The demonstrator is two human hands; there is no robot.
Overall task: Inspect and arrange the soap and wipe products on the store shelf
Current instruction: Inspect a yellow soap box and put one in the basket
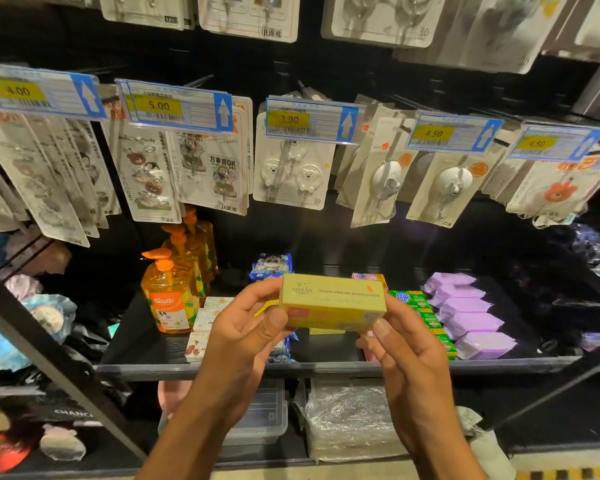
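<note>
Soap box (332, 303) pinched at both ends by left hand (246, 327) & right hand (400, 344), under inspection; not yet back on shelf (326, 367), arranging still to do.

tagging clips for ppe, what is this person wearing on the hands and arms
Nothing that shows. The left hand and right hand are bare, with no gloves or rings. There is no watch or bracelet at the wrists, and no sleeves on the forearms down to the frame's edge.
</note>
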